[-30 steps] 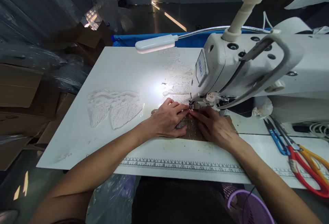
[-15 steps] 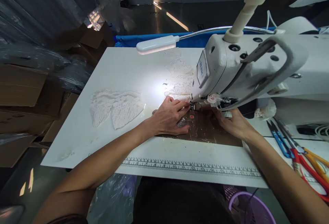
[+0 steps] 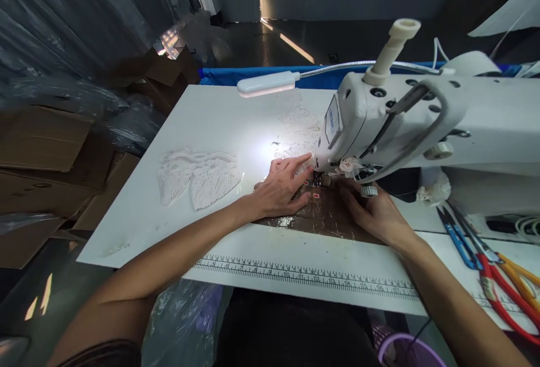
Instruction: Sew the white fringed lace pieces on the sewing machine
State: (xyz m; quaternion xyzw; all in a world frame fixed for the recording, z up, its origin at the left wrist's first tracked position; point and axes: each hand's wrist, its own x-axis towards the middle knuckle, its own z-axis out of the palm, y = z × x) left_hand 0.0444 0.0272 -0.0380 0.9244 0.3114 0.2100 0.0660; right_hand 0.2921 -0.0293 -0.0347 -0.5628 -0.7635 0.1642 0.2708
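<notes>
While the left hand [image 3: 280, 191] stays beside the presser foot [image 3: 324, 180], its fingers have spread wider than they were half a second ago, the index finger now standing clear of the one next to it. The right hand [image 3: 377, 216], which a second ago had a finger pointing in close at the foot, remains drawn back to the right, leaving the red mark [image 3: 316, 195] on the brown plate [image 3: 327, 226] uncovered. The whole view has shifted a little, so the sewing machine [image 3: 354, 114] sits lower in it.

The white lace [image 3: 296, 141] lies on the table [image 3: 143, 215] just beyond the left fingers, to the left of the machine's head; a bit of it shows in the gap between them. The left grip is apart, palm down, pressing rather than clamping. The right grip is partly hidden by the machine's knurled screw [image 3: 369, 191], so I cannot tell whether it pinches anything; its thumb side rests over the plate, away from the visible lace. A second lace piece [image 3: 216, 180] lies flat, well apart from both hands, left of them.
</notes>
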